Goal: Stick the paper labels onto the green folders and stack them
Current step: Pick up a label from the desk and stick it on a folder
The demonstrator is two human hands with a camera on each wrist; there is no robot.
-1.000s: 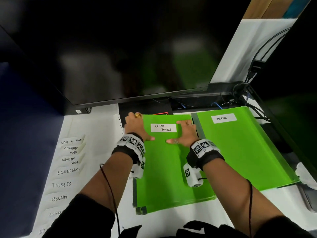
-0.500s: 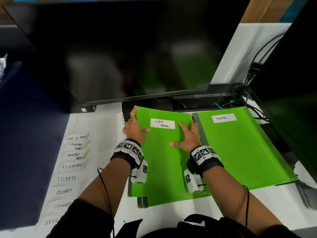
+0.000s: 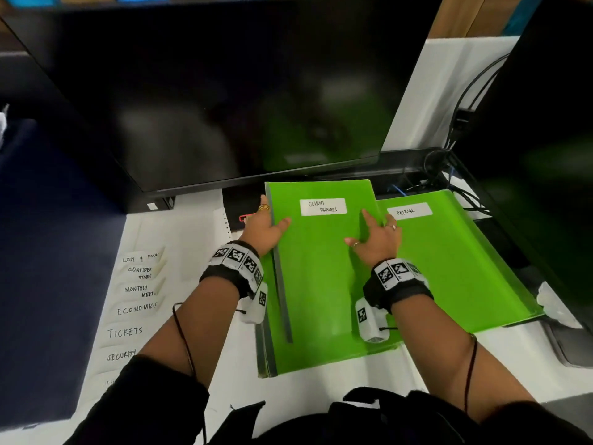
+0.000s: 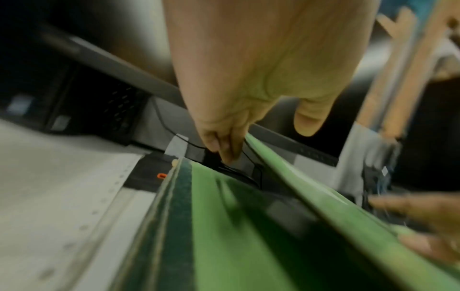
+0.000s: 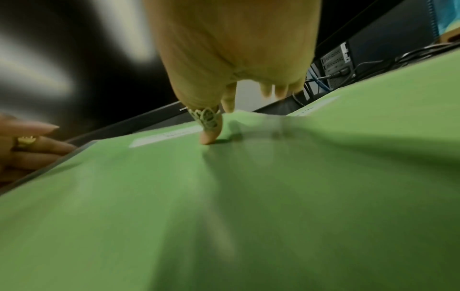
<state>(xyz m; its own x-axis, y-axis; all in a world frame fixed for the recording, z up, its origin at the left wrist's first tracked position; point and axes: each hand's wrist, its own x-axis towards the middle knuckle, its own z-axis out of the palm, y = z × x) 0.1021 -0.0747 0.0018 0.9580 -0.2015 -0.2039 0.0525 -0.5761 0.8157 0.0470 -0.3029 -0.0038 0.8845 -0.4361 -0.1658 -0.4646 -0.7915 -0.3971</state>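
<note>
I hold a green folder [image 3: 321, 277] with the white label "CLIENT REPORTS" [image 3: 323, 206] raised off the pile of green folders [image 3: 266, 358] below it. My left hand [image 3: 264, 227] grips its left spine edge, thumb on top and fingers underneath. My right hand [image 3: 375, 236] grips its right edge, with the thumb [image 5: 209, 133] pressed on the cover. The gap under the lifted folder [image 4: 311, 195] shows in the left wrist view. To the right lies a second green folder [image 3: 455, 268] labelled "PAYROLL" [image 3: 409, 211]; the held folder's right edge overlaps it.
A column of handwritten paper labels [image 3: 134, 303] lies on the white desk [image 3: 192, 239] at the left. A large dark monitor [image 3: 224, 91] stands close behind the folders, a second screen [image 3: 552, 155] at the right, and cables [image 3: 462, 187] behind the Payroll folder.
My hands went from pressing flat on the Client Reports folder to gripping its edges. The folder has risen off the pile and shifted right, over the Payroll folder's left edge.
</note>
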